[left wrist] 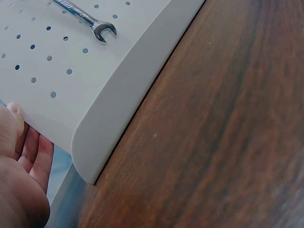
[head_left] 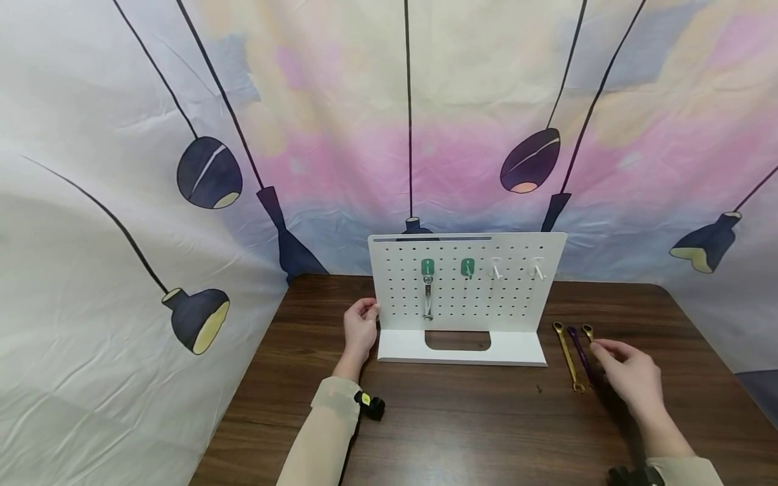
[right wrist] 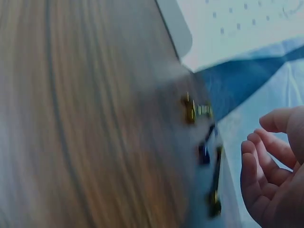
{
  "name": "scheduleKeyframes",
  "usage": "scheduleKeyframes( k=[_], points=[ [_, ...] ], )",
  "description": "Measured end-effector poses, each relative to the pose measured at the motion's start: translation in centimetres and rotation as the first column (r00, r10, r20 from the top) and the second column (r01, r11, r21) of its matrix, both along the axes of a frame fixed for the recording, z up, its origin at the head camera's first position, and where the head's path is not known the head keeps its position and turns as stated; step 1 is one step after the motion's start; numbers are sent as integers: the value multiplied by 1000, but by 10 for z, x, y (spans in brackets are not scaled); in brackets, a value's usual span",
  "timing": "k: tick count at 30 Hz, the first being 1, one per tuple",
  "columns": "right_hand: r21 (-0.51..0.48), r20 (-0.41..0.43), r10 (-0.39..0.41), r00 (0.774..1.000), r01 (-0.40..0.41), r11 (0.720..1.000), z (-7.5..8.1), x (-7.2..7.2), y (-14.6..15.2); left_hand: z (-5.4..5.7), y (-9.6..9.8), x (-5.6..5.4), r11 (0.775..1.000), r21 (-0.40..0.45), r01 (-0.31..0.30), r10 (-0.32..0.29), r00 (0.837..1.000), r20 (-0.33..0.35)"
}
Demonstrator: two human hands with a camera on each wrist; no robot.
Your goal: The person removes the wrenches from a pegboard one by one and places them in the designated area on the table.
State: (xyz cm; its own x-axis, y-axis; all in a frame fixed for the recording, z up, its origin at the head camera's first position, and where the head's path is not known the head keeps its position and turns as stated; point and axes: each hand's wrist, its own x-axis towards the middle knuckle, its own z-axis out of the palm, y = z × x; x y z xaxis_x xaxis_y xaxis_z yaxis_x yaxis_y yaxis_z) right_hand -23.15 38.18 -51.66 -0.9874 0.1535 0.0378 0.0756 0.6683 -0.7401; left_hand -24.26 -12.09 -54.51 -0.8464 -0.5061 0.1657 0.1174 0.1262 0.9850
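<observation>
A white pegboard stand is upright on the wooden table, with a silver wrench hanging from a green hook. My left hand grips the board's left edge; in the left wrist view its thumb lies at the front face and the other fingers pass behind. To the right of the stand lie a gold wrench, a purple wrench and another gold wrench. Over that last one hovers my right hand, loosely curved, with a gap between thumb and forefinger and nothing held.
Further along the board are a second green hook and two clear hooks. The stand's base has a wide cutout at its middle. A painted cloth hangs behind the table.
</observation>
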Motion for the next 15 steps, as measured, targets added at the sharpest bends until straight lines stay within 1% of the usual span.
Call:
scheduleKeyframes(
  k=[3,7,10,15],
  points=[
    [-67,-30,20,999,-22,998,3,2,-18,-1,-1,-1,1000,2,7,-7,1000,-5],
    [-90,-67,51,996,-57,994,8,3,-40,-3,-3,-2,1000,7,16,-16,1000,-11],
    [-124,-73,71,995,-79,989,13,4,-55,-3,-3,-2,1000,10,17,-17,1000,-5],
    [-210,-91,114,989,-131,969,16,1,-78,-2,-3,-2,1000,16,16,-16,1000,-8]
  ],
)
